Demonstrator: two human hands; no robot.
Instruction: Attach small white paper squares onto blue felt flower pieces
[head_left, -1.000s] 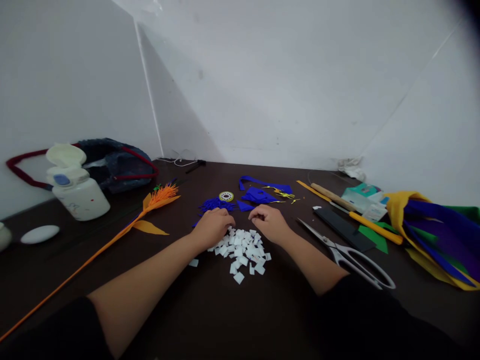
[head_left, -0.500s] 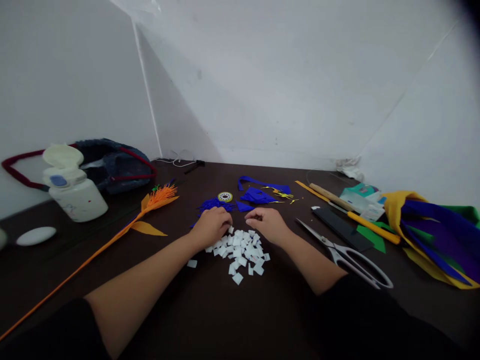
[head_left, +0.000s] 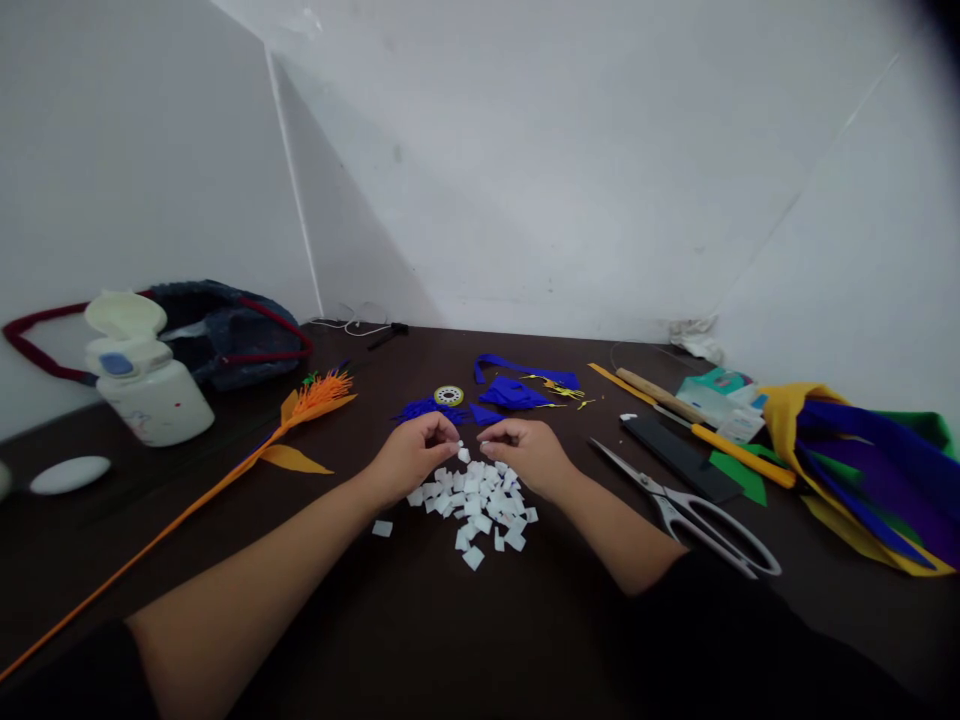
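A heap of several small white paper squares (head_left: 472, 500) lies on the dark table (head_left: 420, 620) in front of me. My left hand (head_left: 412, 455) hovers at the heap's far left edge, fingers pinched on a small white square. My right hand (head_left: 525, 450) is at the heap's far right edge, fingertips also pinched on a small white piece. The two hands nearly meet above the heap. Beyond them lie blue paper scraps (head_left: 510, 392) and a small yellow tape roll (head_left: 448, 395).
Scissors (head_left: 690, 510) lie right of my right hand. Further right are a black strip (head_left: 675, 455), a yellow-handled tool (head_left: 739, 452), a small box (head_left: 720, 392) and coloured paper sheets (head_left: 870, 470). An orange paper flower (head_left: 300, 410), a white jar (head_left: 146, 385) and a dark bag (head_left: 217, 330) sit left.
Both hands have lifted slightly off the heap and drawn closer together, each now pinching a white piece between the fingertips.
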